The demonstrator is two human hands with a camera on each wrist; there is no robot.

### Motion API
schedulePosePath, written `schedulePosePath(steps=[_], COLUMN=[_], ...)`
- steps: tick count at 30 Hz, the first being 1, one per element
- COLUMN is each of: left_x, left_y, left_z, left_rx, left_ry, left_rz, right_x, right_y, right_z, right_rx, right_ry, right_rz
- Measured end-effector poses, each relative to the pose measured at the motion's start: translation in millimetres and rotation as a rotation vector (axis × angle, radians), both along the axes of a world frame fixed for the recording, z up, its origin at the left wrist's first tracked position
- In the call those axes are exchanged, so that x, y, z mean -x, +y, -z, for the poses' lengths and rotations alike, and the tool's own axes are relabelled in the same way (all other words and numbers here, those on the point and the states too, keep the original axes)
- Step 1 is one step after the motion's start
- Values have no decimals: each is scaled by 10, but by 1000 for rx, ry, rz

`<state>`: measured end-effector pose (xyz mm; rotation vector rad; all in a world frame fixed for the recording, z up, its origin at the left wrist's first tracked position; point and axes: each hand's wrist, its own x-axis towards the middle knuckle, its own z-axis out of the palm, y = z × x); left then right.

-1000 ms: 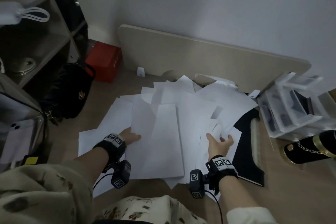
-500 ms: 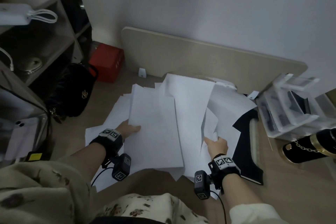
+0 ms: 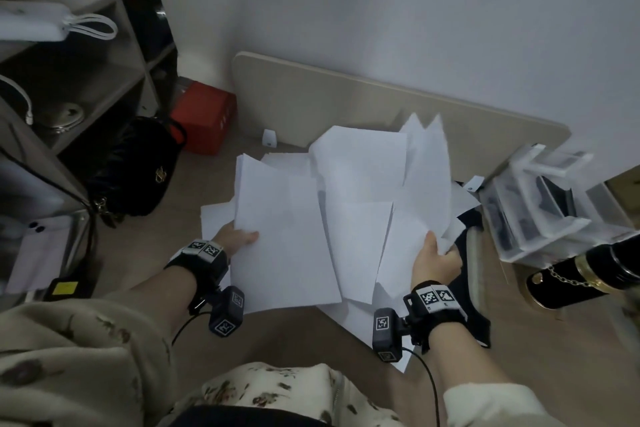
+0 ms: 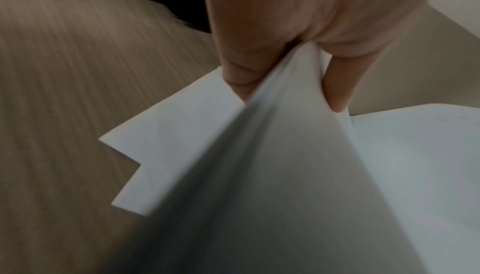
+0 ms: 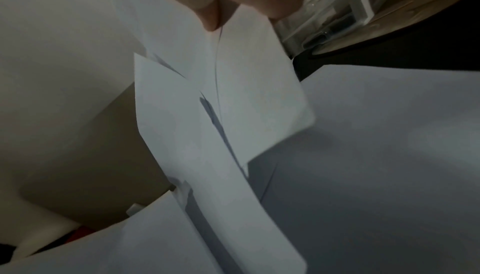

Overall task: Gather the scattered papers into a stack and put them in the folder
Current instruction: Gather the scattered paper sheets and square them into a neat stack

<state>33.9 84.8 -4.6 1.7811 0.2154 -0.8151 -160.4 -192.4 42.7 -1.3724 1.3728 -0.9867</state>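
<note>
Several white papers (image 3: 311,218) fan out loosely above the wooden floor, raised between both hands. My left hand (image 3: 237,239) grips the left edge of the bundle, thumb on top; the left wrist view shows the sheets (image 4: 259,155) pinched between thumb and fingers (image 4: 241,69). My right hand (image 3: 434,258) grips the right side, and the right wrist view shows the papers (image 5: 233,93) pinched under the thumb. A few sheets (image 3: 360,319) still lie on the floor beneath. The black folder (image 3: 467,274) lies on the floor just right of my right hand, mostly covered by the papers.
A beige board (image 3: 346,107) leans on the wall behind. A black handbag (image 3: 135,170) and red box (image 3: 204,118) sit left by a shelf unit (image 3: 69,80). Clear plastic drawers (image 3: 540,208) and a black cylinder with gold chain (image 3: 581,274) stand right.
Both hands have closed on the paper edges and lifted the sheets off the floor, drawing the spread pile together into a loose raised bundle.
</note>
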Motion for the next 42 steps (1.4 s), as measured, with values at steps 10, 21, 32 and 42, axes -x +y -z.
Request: schedulePosePath(steps=[10, 21, 32, 42], left_x=[24, 181, 256, 155], left_y=[-81, -245, -271, -281], left_z=[-24, -226, -269, -141], left_rx=[-42, 69, 213, 133], left_ry=[24, 81, 100, 163], left_rz=[76, 88, 83, 69], right_x=[-19, -242, -179, -372], right_y=[-187, -11, 107, 64], right_z=[-101, 87, 459, 468], right_rx=[-73, -340, -532, -133], right_ry=[-173, -248, 312, 590], right_rz=[267, -100, -524, -868])
